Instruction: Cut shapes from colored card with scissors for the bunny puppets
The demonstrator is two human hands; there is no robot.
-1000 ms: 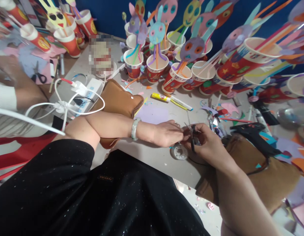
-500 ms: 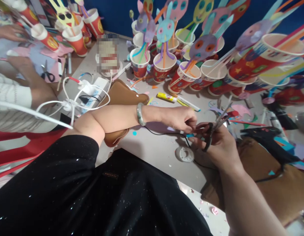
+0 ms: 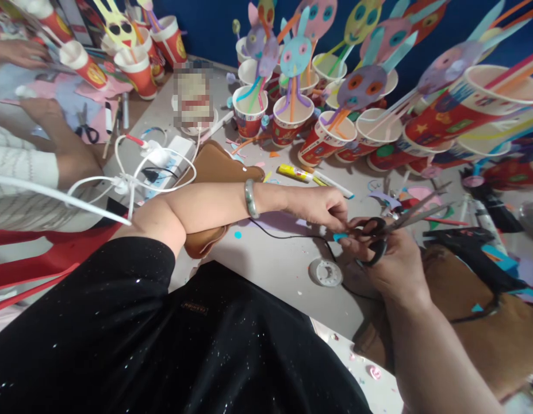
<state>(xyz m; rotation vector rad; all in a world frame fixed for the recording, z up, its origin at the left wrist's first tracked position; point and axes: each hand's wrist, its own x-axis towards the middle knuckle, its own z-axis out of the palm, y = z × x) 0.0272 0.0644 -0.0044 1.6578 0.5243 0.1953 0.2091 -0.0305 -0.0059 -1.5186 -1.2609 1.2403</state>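
Observation:
My left hand [image 3: 324, 207], a bangle at its wrist, is closed in a pinch right beside the right fingertips. What it pinches is too small to make out. In my right hand [image 3: 398, 267] hangs a pair of scissors [image 3: 415, 214], its black finger loops round the fingers and its blades apart, pointing to the upper right. The right thumb and fingertips come together at a small blue paper piece [image 3: 340, 237]. Just below the hands a white tape roll [image 3: 329, 272] lies on the grey table [image 3: 275, 267]. A thin black cord passes behind it.
Red paper cups [image 3: 292, 123] with paper rabbit faces line the back. Markers [image 3: 295, 172] lie before them. A white power strip [image 3: 176, 155] with looped cables is left, near another person's arm [image 3: 72, 144]. Brown material [image 3: 486, 328] covers the right side.
The scissors have swung in my right hand, so the blades now point further right and stand wider apart. Both hands stay close together; the whole view has shifted slightly.

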